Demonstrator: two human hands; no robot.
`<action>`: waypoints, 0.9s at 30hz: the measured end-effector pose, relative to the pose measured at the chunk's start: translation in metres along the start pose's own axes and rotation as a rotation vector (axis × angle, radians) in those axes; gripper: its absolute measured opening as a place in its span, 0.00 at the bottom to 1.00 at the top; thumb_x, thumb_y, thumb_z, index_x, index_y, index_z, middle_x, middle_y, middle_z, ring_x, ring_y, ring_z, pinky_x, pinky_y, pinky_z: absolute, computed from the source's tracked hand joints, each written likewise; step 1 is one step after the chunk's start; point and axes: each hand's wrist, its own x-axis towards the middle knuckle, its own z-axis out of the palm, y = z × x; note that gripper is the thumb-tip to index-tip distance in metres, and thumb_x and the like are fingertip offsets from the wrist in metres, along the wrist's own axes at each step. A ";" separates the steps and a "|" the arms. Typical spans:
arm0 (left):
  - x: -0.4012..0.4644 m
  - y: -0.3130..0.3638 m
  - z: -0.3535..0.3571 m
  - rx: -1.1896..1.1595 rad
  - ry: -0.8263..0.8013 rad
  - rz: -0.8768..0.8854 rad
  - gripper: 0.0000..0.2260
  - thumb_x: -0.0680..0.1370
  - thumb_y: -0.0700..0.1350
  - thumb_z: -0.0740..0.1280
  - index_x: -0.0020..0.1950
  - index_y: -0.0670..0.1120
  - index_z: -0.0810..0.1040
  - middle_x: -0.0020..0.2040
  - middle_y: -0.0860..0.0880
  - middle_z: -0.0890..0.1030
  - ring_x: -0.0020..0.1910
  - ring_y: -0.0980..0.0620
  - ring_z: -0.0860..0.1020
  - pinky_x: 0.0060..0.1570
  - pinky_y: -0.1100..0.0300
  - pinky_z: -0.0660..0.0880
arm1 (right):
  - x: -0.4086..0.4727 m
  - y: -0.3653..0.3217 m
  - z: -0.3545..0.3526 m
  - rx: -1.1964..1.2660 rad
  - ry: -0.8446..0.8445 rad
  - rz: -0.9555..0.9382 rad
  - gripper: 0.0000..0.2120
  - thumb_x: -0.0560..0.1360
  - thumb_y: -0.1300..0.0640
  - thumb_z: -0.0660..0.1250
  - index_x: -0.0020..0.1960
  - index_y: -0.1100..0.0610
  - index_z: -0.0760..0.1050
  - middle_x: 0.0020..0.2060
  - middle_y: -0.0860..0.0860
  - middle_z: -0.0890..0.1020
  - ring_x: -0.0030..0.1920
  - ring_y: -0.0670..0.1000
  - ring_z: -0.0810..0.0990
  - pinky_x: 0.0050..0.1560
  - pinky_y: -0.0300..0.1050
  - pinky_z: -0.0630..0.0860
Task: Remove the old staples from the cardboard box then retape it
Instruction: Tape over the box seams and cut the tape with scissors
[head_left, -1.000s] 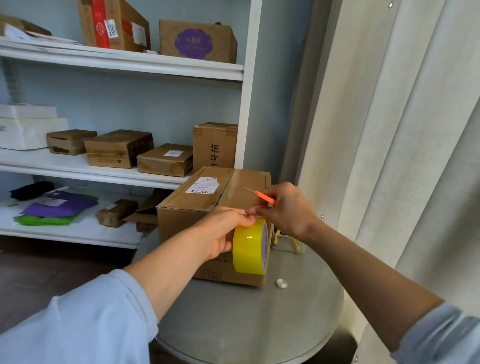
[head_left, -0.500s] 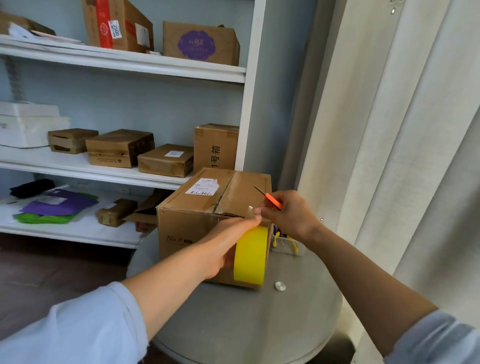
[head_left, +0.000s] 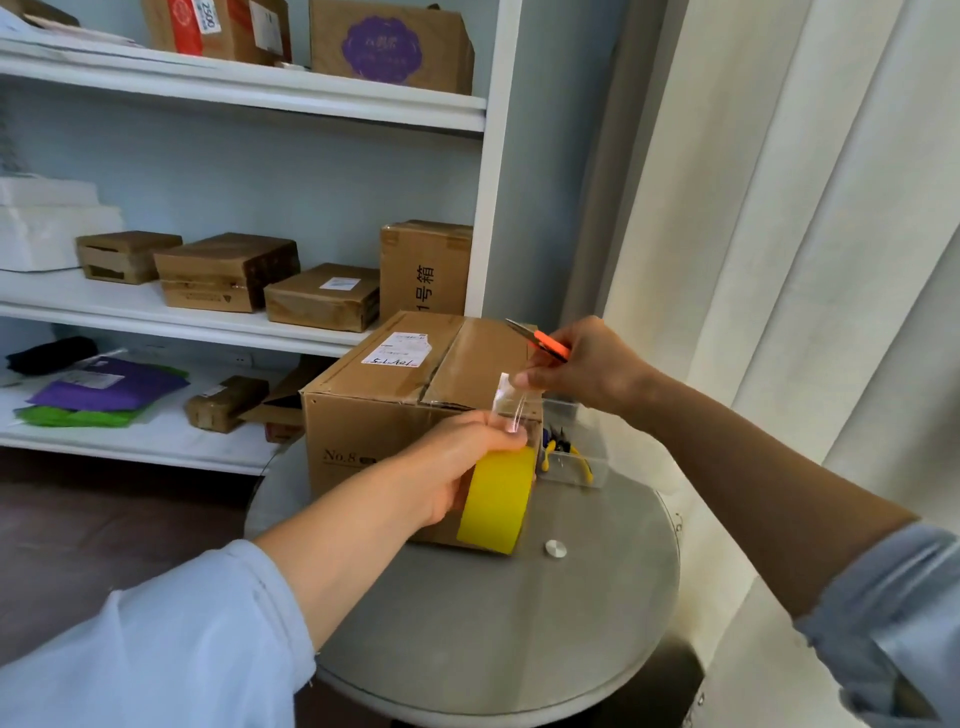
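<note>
Yellow tape roll (head_left: 497, 500) at box (head_left: 374, 415) edge

one camera only, worn on the person's head, looking forward and down from close above the round table (head_left: 467, 649); both forearms reach into view, with shelves (head_left: 249, 104) left and a curtain (head_left: 831, 234) right.

cardboard box (head_left: 363, 441) sits upright on round grey surface (head_left: 519, 623), flaps shut, white label on top, "No.8" printed on front. yellow tape roll (head_left: 498, 499) on edge, right against box's front right corner, held off surface. clear tape strip (head_left: 511, 402) pulled up from roll, stretched over box's front top edge. orange-handled scissors (head_left: 545, 340) above box's right top edge, blades pointing left.
</note>
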 end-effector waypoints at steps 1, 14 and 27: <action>0.000 0.004 -0.001 -0.003 -0.001 0.007 0.03 0.76 0.39 0.68 0.46 0.47 0.77 0.41 0.45 0.81 0.38 0.50 0.80 0.36 0.61 0.77 | 0.001 0.003 -0.001 0.027 0.001 0.020 0.09 0.71 0.57 0.74 0.36 0.58 0.77 0.31 0.51 0.77 0.32 0.47 0.74 0.34 0.37 0.69; 0.024 0.002 0.014 0.043 0.149 -0.018 0.11 0.78 0.51 0.66 0.38 0.47 0.80 0.41 0.46 0.81 0.43 0.48 0.78 0.42 0.60 0.72 | 0.024 0.039 0.011 0.140 -0.092 0.154 0.09 0.72 0.57 0.72 0.38 0.58 0.75 0.30 0.51 0.74 0.29 0.47 0.71 0.22 0.31 0.68; 0.034 0.001 0.012 0.045 0.244 -0.003 0.10 0.77 0.44 0.66 0.37 0.45 0.80 0.34 0.50 0.79 0.37 0.51 0.76 0.38 0.61 0.71 | 0.043 0.057 0.024 0.196 -0.177 0.190 0.10 0.70 0.55 0.74 0.37 0.59 0.76 0.30 0.51 0.74 0.30 0.48 0.71 0.28 0.37 0.70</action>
